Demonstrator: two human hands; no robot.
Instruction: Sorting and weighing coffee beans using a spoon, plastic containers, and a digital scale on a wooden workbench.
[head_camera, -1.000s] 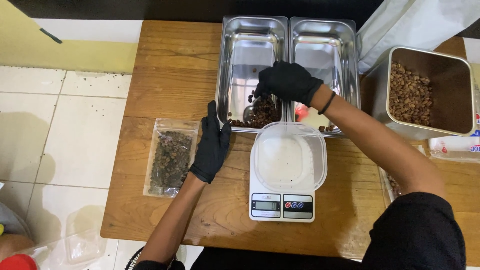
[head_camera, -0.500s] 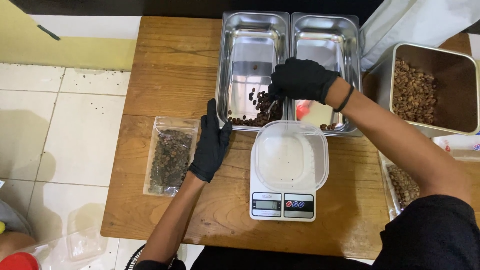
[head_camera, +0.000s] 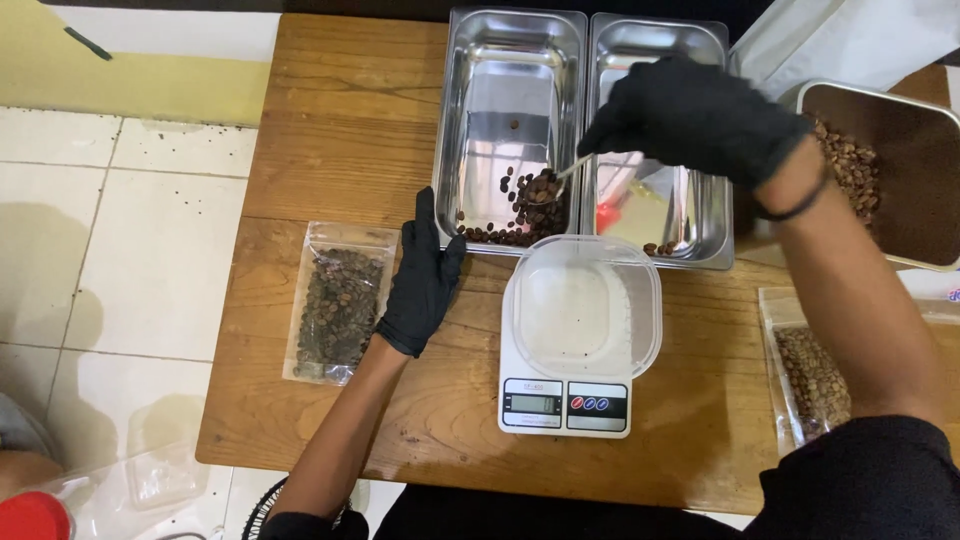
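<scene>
Wooden planks form the table (head_camera: 330, 130), set beside pale floor tiles. Nearest sits a white digital scale (head_camera: 566, 405) carrying a clear plastic tub (head_camera: 580, 305). Left of it, the gloved left hand (head_camera: 425, 275) lies flat and released beside a clear zip bag of beans (head_camera: 338, 305). Beyond, the gloved right hand (head_camera: 695, 115) grasps a metal spoon (head_camera: 550, 183) loaded with beans over the left steel tray (head_camera: 510, 60); a second steel tray (head_camera: 700, 235) adjoins.
</scene>
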